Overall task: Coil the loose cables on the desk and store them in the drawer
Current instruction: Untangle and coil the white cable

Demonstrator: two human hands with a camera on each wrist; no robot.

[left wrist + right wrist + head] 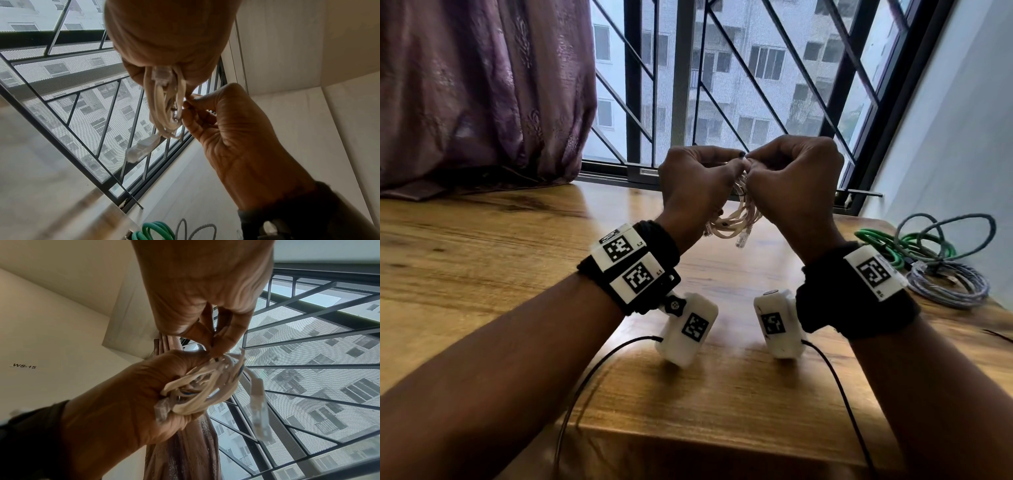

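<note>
Left hand (695, 185): raised above the desk (482, 260), fingers curled round the white cable (739, 219), which hangs as a bundle of loops from the fist. In the left wrist view 1 clear plug (141, 149) dangles below the loops; a 2nd plug sits up against the palm.

Centre: the bundle's long axis runs roughly vertical, top end between the 2 hands, loops dropping toward the desk without touching it.

Right hand (794, 178): just beside the left, knuckles nearly meeting. Thumb and fingertips (218, 350) pinch at the top of the bundle, apparently on a thin tie or a strand; too small to tell which.

Judgement: securing the coil is the step in hand. The right hand is the working one, the left the anchor.

Far right of desk: green cable (887, 245), dark grey cable (945, 226), and a pale grey coil (948, 284), well apart from the hands. No drawer in view.
</note>
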